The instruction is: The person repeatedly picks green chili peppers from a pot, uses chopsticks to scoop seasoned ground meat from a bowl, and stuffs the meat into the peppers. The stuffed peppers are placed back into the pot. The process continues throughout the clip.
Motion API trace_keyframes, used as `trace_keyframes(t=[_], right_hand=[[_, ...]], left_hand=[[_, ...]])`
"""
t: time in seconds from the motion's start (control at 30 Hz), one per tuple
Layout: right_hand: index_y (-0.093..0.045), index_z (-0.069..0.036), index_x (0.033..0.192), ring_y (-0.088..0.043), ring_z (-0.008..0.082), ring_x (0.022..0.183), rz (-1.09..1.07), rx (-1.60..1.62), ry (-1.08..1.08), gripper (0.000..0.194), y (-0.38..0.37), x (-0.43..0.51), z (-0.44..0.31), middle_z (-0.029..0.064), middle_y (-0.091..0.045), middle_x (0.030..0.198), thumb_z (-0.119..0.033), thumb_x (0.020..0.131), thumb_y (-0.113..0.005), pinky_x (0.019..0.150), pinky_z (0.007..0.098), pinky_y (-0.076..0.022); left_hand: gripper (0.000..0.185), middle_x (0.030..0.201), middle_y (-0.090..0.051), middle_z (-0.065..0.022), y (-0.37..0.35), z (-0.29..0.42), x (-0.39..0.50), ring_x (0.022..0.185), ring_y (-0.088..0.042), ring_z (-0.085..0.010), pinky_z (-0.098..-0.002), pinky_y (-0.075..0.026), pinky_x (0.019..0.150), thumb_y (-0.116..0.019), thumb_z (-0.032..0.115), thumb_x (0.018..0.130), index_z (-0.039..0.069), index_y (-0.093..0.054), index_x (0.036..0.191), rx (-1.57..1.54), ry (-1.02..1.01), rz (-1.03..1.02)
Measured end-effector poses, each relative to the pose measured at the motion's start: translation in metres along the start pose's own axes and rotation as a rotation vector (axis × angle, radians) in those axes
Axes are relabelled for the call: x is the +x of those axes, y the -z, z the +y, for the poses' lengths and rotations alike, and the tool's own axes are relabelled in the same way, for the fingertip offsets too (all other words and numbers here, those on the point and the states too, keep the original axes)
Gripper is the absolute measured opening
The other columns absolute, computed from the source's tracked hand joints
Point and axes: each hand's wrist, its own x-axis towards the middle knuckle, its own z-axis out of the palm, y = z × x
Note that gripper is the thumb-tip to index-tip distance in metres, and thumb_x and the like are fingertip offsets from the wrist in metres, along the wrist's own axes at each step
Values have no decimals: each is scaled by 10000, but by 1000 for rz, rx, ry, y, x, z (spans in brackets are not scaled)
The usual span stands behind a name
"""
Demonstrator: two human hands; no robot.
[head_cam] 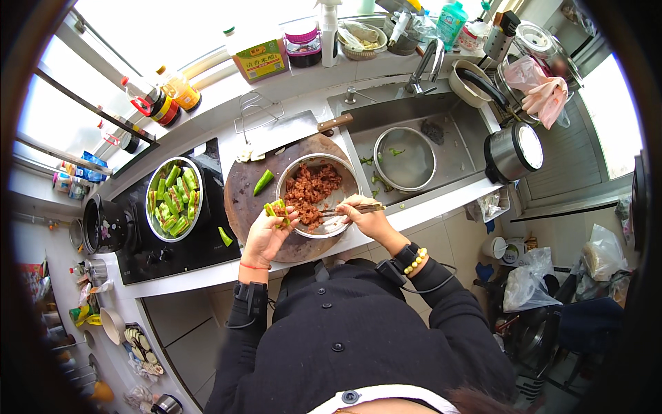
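Note:
A split green pepper (277, 211) with meat in it is pinched in my left hand (270, 233), over the near left rim of a steel bowl (351, 169). My right hand (368, 220) grips a pair of chopsticks (333, 210), whose tips reach into the minced meat (313, 189) in that bowl. The bowl stands on a round wooden chopping board (243, 194). One whole green pepper (264, 182) lies on the board, left of the bowl. Further left, a steel basin (150, 178) holds several stuffed green peppers (176, 199).
A cleaver (289, 132) lies at the board's back edge, its wooden handle towards the sink (465, 129). In the sink sits a basin of water (406, 158). A black cooktop (155, 269) bears the pepper basin and a loose pepper piece (225, 236). Bottles (178, 90) line the windowsill.

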Motion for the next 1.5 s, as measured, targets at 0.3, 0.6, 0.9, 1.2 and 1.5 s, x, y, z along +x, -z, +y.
trace_keyframes(t=[0.3,0.6,0.9,1.2,1.5], right_hand=[[-703,35,1056,-721,181,812,76,300,-26,281,16,-8,-9,150,-740,1058,-238,1030,-639,733,298,-606],[-730,33,1028,-706,220,983,-87,-169,545,272,2,-18,-76,208,-702,1160,-231,988,-680,857,340,-582],[-656,-104,904,-639,264,1248,-330,-977,1007,232,-17,-26,-99,114,-661,1292,-281,821,-779,935,351,-587],[-750,-1,1025,-674,286,1076,-96,-269,599,349,5,-28,-97,195,-690,1188,-335,1004,-652,938,394,-531],[-688,83,999,-724,248,960,80,275,307,429,-1,-22,-88,232,-666,1186,-322,1061,-564,856,355,-603]], left_hand=[[457,1273,-590,-184,-1,-1,-2,1167,-619,-311,-457,-528,1045,-447,-84,897,-12,-486,1347,-20,-24,-11],[452,1292,-587,-176,-34,-3,6,1176,-614,-309,-458,-509,1056,-444,-79,945,-2,-449,1390,-50,-28,-94],[457,1348,-574,-253,-45,2,21,1290,-553,-390,-512,-443,1150,-474,-16,949,-115,-436,1393,-171,-51,-137],[452,1356,-568,-235,-49,3,18,1250,-574,-362,-509,-454,1145,-473,-41,950,-94,-425,1396,-204,-30,-137],[487,1344,-571,-183,-62,4,12,1234,-591,-314,-470,-502,1104,-468,-81,948,-28,-428,1430,-81,-39,-190]])
